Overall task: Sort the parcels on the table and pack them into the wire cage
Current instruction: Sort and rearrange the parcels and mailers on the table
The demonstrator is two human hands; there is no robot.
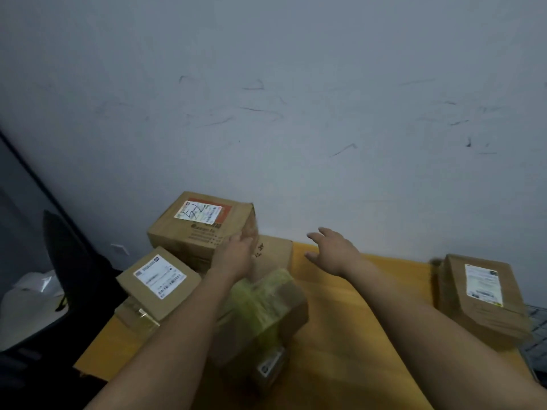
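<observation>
Small labelled box (158, 279): it lies tilted on a lower carton (133, 316) at the bench's (349, 335) left edge. A nudge could tip it off the bench on that side.
Top box (201, 223): it sits at the far left, highest in the pile, and has a red-edged label with handwriting. If it is pulled by one corner it may swing and drag on the boxes under it.
Left hand (233, 255): it is against the top box's near right corner. Blur hides the fingers, so I cannot tell whether they are clamped on the box or only touching it. A one-handed hold there looks weak.
Taped parcel (263, 306): it is wrapped in yellow-green tape and lies right under the left forearm. The arm could knock it as the top box comes away.
Right hand (331, 251): its fingers are spread apart and hold nothing. It hovers over bare bench, apart from every box, so it is not supporting the lift.
Flat parcel (482, 297): it lies alone at the right end of the bench, well apart from the pile and close to the edge.
White bag (38, 288): it is off the bench at far left, and what it holds is hidden.
Wire cage (535, 329): only a strip of mesh shows at the right edge, beside the flat parcel. No parcels can be seen inside it, so the packing appears to be mostly ahead.
</observation>
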